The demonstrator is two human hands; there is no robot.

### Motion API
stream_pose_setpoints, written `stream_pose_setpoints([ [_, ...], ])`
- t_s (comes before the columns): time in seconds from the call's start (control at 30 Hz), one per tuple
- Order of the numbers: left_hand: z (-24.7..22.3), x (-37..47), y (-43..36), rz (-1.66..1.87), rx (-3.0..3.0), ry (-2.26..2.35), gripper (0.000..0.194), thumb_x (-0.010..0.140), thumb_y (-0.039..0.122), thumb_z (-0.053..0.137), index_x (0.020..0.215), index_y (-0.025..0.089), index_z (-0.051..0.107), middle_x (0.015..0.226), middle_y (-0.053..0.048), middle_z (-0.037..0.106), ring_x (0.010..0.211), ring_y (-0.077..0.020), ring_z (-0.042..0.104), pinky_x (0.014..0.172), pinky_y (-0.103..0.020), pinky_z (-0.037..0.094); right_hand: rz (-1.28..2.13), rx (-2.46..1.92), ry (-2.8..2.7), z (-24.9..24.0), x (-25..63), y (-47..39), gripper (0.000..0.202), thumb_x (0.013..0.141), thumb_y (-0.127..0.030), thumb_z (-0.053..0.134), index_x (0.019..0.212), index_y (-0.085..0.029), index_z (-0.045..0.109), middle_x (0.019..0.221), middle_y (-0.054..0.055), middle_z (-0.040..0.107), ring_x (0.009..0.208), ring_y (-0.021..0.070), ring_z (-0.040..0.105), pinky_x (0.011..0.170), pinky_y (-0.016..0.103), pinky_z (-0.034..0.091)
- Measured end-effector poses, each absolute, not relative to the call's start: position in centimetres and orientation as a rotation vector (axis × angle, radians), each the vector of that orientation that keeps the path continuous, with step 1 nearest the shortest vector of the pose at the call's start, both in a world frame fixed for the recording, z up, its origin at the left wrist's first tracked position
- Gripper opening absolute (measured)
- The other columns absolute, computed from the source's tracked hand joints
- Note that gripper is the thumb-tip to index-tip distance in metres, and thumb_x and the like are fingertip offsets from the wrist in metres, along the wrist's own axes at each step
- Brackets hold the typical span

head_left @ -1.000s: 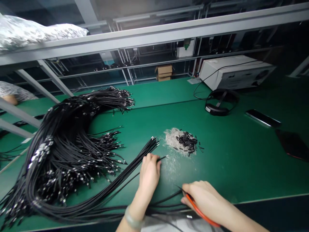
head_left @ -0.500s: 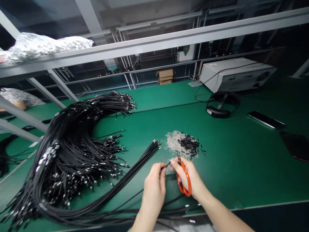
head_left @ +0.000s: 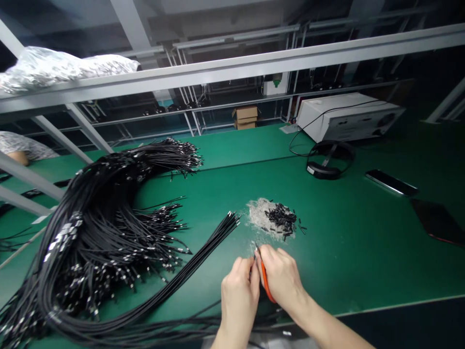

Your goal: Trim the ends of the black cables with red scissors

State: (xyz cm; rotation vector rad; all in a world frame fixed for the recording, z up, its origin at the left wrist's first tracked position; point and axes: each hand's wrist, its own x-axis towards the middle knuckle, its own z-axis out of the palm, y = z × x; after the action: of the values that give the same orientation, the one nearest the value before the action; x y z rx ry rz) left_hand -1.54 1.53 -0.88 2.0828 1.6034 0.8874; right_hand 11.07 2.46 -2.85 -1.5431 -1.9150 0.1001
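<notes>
My left hand (head_left: 238, 286) pinches a thin black cable near its end, at the front of the green bench. Close against it, my right hand (head_left: 281, 274) is wrapped round orange-handled scissors (head_left: 267, 281). Their dark tip points away from me beside the cable's end; whether the blades touch the cable I cannot tell. Beyond my hands lies a heap of short black cut pieces (head_left: 283, 218) on clear, stringy scraps (head_left: 259, 213). A narrow bundle of black cables (head_left: 207, 245) with light tips curves in from the left, beside my left hand.
A large pile of black cables (head_left: 105, 208) covers the left side. A headband-like device (head_left: 329, 160), a phone (head_left: 391, 182) and a dark flat object (head_left: 438, 220) lie right. Behind stands a white box-shaped machine (head_left: 348, 116). A metal shelf rail (head_left: 218, 70) crosses above. Someone's patterned sleeve (head_left: 25, 144) shows far left.
My right hand has turned the scissors inward, bringing their tip to the cable's end. Both hands are closer together and slightly nearer to me. The view has shifted slightly.
</notes>
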Motion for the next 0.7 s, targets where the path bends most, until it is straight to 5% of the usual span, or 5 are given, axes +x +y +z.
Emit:
stream_pose_setpoints([
  [0.4,0.5,-1.8,3.1,0.839,1.289,1.457,0.028,0.08,0.039,0.06,0.072,0.012,0.065,0.059,-0.002,0.063,0.041,-0.0092,0.055,0.041,-0.017,0.039,-0.002,-1.65,-2.273,-1.8,14.3,1.5,0.019,0.084,-0.037,0.064,0.084,-0.022,0.053,0.08,0.002,0.058,0.071,0.0209,0.056,0.069,0.033,0.034],
  [0.7,0.5,-1.5,2.9,0.803,1.386,1.496,0.03,0.08,0.041,0.057,0.071,0.014,0.066,0.057,-0.002,0.064,0.043,-0.0129,0.059,0.043,-0.02,0.041,-0.043,-1.689,-2.39,-1.1,13.8,2.0,0.01,0.091,-0.023,0.053,0.083,-0.02,0.057,0.075,0.002,0.063,0.066,0.0182,0.06,0.072,0.033,0.033],
])
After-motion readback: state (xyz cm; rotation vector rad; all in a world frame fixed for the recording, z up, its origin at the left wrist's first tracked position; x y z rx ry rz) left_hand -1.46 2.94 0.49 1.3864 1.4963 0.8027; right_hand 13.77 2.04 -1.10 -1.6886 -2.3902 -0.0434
